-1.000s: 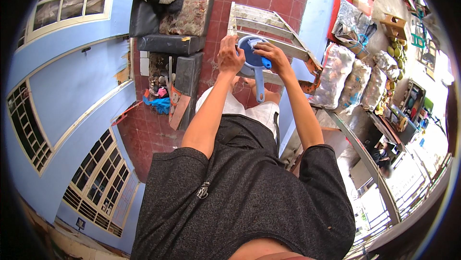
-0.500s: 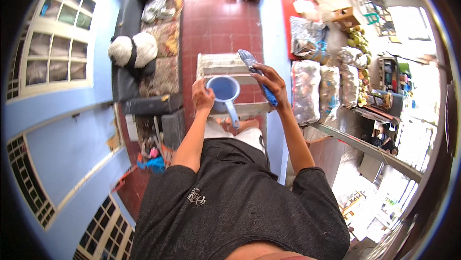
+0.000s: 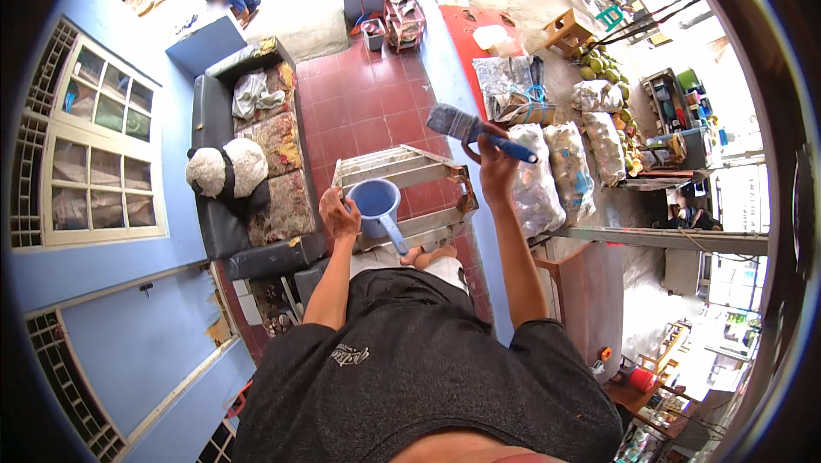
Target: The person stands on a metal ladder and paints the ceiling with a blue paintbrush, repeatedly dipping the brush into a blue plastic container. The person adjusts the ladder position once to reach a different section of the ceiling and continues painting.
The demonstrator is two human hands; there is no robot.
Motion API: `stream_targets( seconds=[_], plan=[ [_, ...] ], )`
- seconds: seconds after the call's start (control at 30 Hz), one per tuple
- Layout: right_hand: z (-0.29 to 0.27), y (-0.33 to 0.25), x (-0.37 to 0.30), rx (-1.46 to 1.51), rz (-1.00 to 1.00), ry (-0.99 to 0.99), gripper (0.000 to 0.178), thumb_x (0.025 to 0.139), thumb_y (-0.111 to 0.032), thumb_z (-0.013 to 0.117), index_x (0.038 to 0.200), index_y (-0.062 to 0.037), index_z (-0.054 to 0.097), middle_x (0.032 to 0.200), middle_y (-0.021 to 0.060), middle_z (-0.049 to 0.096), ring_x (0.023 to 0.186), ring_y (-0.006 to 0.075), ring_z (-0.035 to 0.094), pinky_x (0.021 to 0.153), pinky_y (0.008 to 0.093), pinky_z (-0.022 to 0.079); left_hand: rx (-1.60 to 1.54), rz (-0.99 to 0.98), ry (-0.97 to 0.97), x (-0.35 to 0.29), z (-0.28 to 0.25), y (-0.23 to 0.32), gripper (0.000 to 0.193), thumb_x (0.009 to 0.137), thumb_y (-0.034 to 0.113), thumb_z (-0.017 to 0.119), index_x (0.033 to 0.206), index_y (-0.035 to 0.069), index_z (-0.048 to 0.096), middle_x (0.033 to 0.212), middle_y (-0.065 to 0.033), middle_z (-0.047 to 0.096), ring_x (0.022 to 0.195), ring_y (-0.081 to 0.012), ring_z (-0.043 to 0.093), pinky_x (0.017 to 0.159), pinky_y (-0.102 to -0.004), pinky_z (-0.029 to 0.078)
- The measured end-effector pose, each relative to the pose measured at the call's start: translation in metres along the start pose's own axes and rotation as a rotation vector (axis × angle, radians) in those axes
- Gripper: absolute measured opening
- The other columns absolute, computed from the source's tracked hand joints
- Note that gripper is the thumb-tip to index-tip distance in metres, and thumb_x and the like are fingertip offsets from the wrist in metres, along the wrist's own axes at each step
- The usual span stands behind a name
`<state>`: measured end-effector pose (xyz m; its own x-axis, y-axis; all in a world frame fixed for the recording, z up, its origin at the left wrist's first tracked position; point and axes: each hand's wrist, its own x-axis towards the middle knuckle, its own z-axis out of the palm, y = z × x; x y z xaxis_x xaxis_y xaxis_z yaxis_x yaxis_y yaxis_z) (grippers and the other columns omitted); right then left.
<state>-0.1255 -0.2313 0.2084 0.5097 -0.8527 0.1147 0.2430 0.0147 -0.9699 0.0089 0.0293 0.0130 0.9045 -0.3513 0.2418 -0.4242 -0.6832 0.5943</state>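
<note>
My left hand [image 3: 340, 215] is closed at the left rim of a blue plastic water dipper [image 3: 374, 198]. The dipper's round mouth faces up, and its handle points back toward my body. Raised at the right, my right hand [image 3: 496, 158] grips a wide paintbrush [image 3: 466, 123] by its blue handle. The brush lies roughly level, its greyish bristles pointing left. Below the dipper stands a stepladder [image 3: 410, 174] with pale steps, and my bare feet show near it. What the dipper holds cannot be made out.
A worn sofa [image 3: 282, 155] carrying a panda plush [image 3: 227, 168] stands along the left. Beside my right arm runs a low blue wall [image 3: 462, 104], with stuffed sacks [image 3: 536, 181] beyond it. Another person [image 3: 235, 4] crouches far off at the upper left.
My view has tilted and turned. The brush has swung from steep to nearly level, moving right with my right hand. The dipper stays in my left hand, slightly lower left.
</note>
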Motion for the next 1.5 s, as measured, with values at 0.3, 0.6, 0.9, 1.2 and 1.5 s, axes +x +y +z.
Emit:
stream_targets(
  seconds=[0.3,0.6,0.9,1.2,1.5],
  plan=[
    [0.006,0.025,-0.025,-0.835,-0.472,-0.303,0.022,0.083,0.002,0.069,0.102,-0.0037,0.062,0.122,0.0177,0.064,0.102,0.0366,0.067,0.081,0.0399,0.056,-0.151,0.371,0.085,0.015,-0.02,0.058,0.045,0.088,0.038,0.063,0.12,0.006,0.06,0.112,-0.017,0.061,0.109,-0.037,0.056,0.098,-0.0463,0.042],
    [0.001,0.043,-0.02,-1.162,-0.416,-0.384,0.034,0.082,-0.007,0.064,0.116,-0.0079,0.061,0.126,0.0128,0.057,0.11,0.0336,0.061,0.085,0.0447,0.056,-0.655,0.365,-0.18,0.036,-0.034,0.209,0.038,0.088,0.017,0.069,0.123,0.003,0.062,0.117,-0.0191,0.061,0.109,-0.0355,0.061,0.092,-0.0425,0.048],
    [-0.026,0.034,-0.015,-0.991,-0.287,-0.174,0.067,0.082,-0.024,0.075,0.137,0.001,0.047,0.138,0.0214,0.051,0.127,0.0417,0.048,0.109,0.046,0.039,-0.886,0.065,0.07,0.056,0.007,0.196,0.015,0.103,0.008,0.043,0.11,0.0,0.054,0.106,-0.0145,0.064,0.095,-0.026,0.064,0.082,-0.0335,0.051],
    [-0.109,0.158,-0.052,-0.922,0.651,-0.182,0.078,0.092,-0.038,0.061,0.152,-0.0018,0.027,0.139,0.0325,0.048,0.133,0.0429,0.045,0.113,0.0436,0.034,-1.12,0.035,0.21,0.133,-0.018,0.198,0.037,0.09,-0.006,0.065,0.118,0.004,0.043,0.108,-0.0083,0.056,0.104,-0.0183,0.057,0.094,-0.0319,0.047],
    [-0.109,0.173,-0.068,-0.993,0.656,-0.092,0.102,0.082,-0.053,0.068,0.155,-0.002,0.017,0.148,0.0373,0.03,0.138,0.0498,0.033,0.115,0.049,0.031,-1.48,-0.17,-0.121,0.197,-0.155,0.316,0.032,0.097,0.008,0.061,0.127,0.003,0.053,0.122,-0.0083,0.059,0.11,-0.0185,0.06,0.091,-0.0351,0.055]
  ],
)
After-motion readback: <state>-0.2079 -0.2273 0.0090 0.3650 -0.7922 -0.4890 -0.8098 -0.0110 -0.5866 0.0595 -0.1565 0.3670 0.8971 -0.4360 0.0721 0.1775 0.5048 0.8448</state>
